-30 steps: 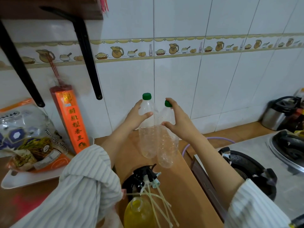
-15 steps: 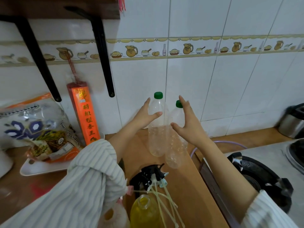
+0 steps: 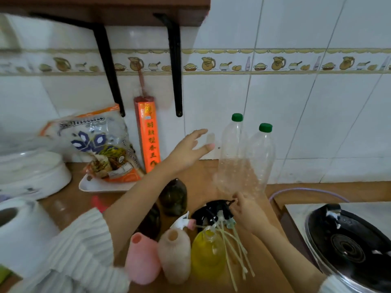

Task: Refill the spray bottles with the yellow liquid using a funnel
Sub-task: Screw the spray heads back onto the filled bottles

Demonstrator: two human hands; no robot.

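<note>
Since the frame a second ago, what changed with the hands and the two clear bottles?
Both hands let go of the two green-capped clear bottles. The left hand drew back to the left, fingers spread. The right hand dropped to the pile of spray heads and touches them. The bottles stand as before by the tiled wall; the yellow-liquid bottle is unmoved.

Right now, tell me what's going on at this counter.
A person is setting up to refill spray bottles. Two clear, empty-looking bottles with green caps stand upright by the tiled wall, untouched. The left hand hovers open beside them, holding nothing. The right hand is down at a pile of spray heads with long tubes, fingers curled at the black one. An uncapped bottle of yellow liquid stands nearest the camera, beside a pink bottle and a beige bottle. No pouring yet.
</note>
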